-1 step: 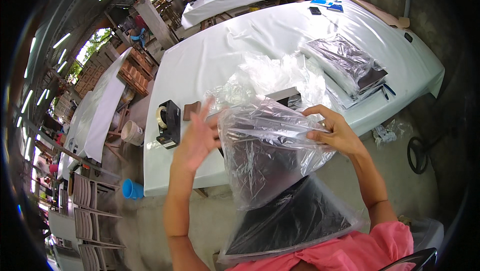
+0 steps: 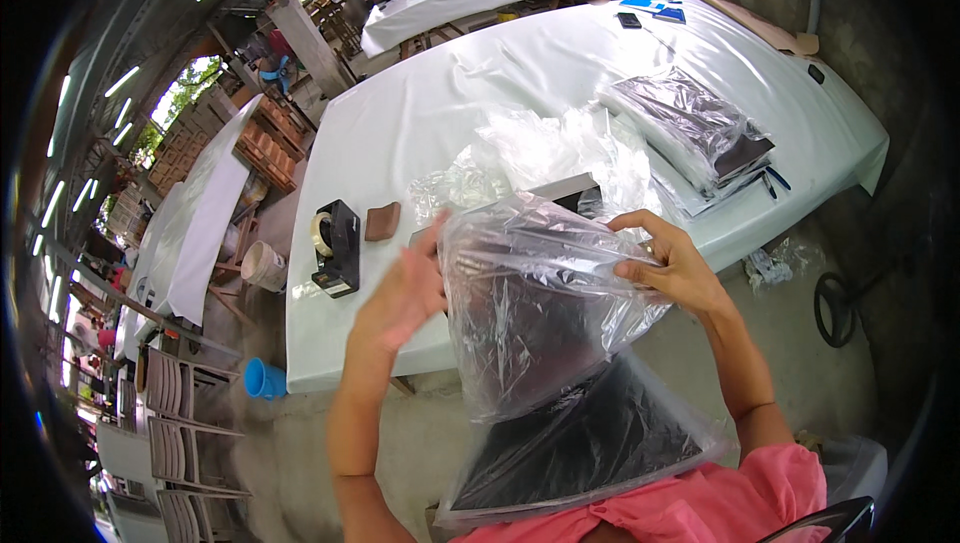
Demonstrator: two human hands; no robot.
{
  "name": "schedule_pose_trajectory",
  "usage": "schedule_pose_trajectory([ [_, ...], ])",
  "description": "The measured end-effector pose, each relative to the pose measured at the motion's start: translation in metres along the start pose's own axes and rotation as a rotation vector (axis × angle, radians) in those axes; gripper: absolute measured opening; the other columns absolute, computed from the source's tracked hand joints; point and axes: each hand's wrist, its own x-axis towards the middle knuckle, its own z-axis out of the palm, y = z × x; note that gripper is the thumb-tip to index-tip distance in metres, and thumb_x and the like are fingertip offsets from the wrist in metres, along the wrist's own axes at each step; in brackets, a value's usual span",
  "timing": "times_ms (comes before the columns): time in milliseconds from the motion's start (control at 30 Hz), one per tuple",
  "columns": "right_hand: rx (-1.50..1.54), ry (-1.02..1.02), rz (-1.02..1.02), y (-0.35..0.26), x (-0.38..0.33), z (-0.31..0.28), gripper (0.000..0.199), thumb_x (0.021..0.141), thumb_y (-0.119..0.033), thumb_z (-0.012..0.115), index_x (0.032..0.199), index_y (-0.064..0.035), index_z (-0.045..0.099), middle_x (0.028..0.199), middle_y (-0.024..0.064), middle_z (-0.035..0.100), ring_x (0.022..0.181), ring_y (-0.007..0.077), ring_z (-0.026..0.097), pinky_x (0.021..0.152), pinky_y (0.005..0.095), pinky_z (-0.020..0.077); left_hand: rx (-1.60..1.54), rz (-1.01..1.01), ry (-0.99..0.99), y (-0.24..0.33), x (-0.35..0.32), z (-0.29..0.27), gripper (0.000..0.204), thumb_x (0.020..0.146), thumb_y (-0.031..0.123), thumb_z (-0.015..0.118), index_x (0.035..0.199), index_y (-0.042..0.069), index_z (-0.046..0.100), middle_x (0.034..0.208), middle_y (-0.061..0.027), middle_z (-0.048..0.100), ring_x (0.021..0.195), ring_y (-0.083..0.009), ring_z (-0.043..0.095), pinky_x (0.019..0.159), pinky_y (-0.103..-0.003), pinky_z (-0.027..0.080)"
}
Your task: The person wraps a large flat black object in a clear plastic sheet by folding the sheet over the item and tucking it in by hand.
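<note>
Before me a dark flat panel in a clear plastic bag [image 2: 530, 328] stands tilted at the table's near edge. My right hand [image 2: 670, 263] pinches the bag's upper right side between thumb and fingers. My left hand [image 2: 405, 283], blurred by motion, is open beside the bag's left edge, fingers stretched upward; its fingertips are partly hidden. Across my lap lies another dark panel in clear plastic [image 2: 580, 433], its upper part covered by the first. A black tape dispenser [image 2: 338, 248] and a small brown block [image 2: 382, 222] sit left of the hands.
Crumpled clear plastic [image 2: 560, 148] is heaped on the white-covered table [image 2: 420, 108]. Wrapped dark panels [image 2: 690, 123] are stacked at right, with pens [image 2: 775, 181] alongside. A blue bucket [image 2: 265, 379] and chairs [image 2: 175, 383] stand at left. Two people are at the far tables.
My left hand has shifted slightly down and right, closer to the bag's edge, uncovering more of the brown block. The right hand keeps its pinch on the bag.
</note>
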Motion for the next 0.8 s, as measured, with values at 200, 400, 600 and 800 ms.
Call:
schedule_pose_trajectory([
  [200,-0.025,0.12,0.093,0.016,-0.009,-0.001,0.041,0.078,-0.011,0.069,0.114,-0.0082,0.048,0.056,-0.0047,0.041,0.049,0.0022,0.036,0.043,0.0212,0.0279,0.188,-0.113,-0.054,-0.024,-0.002,0.02,0.064,0.092,0.023,0.05,0.141,0.0,0.015,0.135,-0.0193,0.038,0.124,-0.0279,0.041,0.102,-0.036,0.034],
  [400,-0.59,0.43,-0.577,0.027,-0.002,0.006,0.054,0.069,-0.008,0.074,0.116,-0.0052,0.047,0.093,0.0095,0.052,0.082,0.0187,0.052,0.071,0.029,0.0431,0.494,-0.027,0.033,-0.041,0.004,0.032,0.058,0.092,0.02,0.05,0.138,-0.003,0.022,0.132,-0.0193,0.042,0.122,-0.0284,0.042,0.102,-0.033,0.035],
  [600,-0.629,0.101,-0.92,-0.031,0.004,0.034,0.031,0.068,-0.008,0.067,0.098,-0.0052,0.058,0.112,0.0094,0.049,0.105,0.0258,0.047,0.091,0.0378,0.0377,0.205,-0.006,0.096,-0.05,0.01,0.04,0.05,0.091,0.023,0.054,0.131,-0.003,0.039,0.122,-0.0112,0.053,0.109,-0.0204,0.053,0.09,-0.028,0.044],
  [800,-0.888,-0.209,-1.261,-0.042,0.019,0.048,0.018,0.066,-0.008,0.058,0.082,-0.0047,0.054,0.102,0.0065,0.055,0.102,0.0235,0.049,0.087,0.0391,0.0401,0.087,-0.207,0.004,-0.071,0.019,0.041,0.033,0.089,0.021,0.053,0.112,-0.003,0.056,0.104,-0.0042,0.059,0.092,-0.0135,0.057,0.082,-0.026,0.045],
])
